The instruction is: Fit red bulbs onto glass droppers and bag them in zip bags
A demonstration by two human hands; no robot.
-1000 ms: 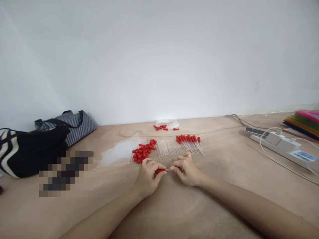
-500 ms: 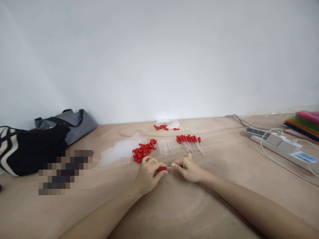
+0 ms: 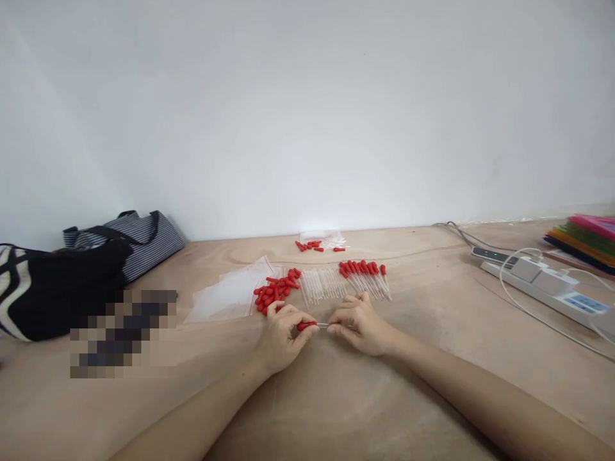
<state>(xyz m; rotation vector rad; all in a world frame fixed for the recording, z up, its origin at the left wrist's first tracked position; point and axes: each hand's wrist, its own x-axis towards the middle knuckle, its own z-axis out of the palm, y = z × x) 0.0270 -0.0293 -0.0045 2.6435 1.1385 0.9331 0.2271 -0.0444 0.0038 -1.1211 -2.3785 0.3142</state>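
My left hand (image 3: 283, 336) pinches a red rubber dropper bulb (image 3: 306, 326) between thumb and fingers. From its right end runs a thin clear dropper tube (image 3: 323, 325), whose other end is pinched in my right hand (image 3: 361, 325). Just beyond my left hand lies a heap of loose red bulbs (image 3: 275, 294). A row of clear tubes (image 3: 321, 285) lies behind the gap between my hands. Beyond my right hand, several droppers with red bulbs fitted (image 3: 368, 275) lie side by side, tips toward me.
Flat clear zip bags (image 3: 223, 296) lie left of the bulb heap. More red bulbs (image 3: 308, 246) and tubes sit near the wall. At left are a striped bag (image 3: 154, 240) and a black bag (image 3: 72, 288). A power strip (image 3: 542, 294) with cables and coloured folders (image 3: 583, 240) stand at right.
My right-hand fingers have changed their hold on the tube, now pinching it with fingertips more extended. Both hands stay in nearly the same place, with the bulb and tube still between them.
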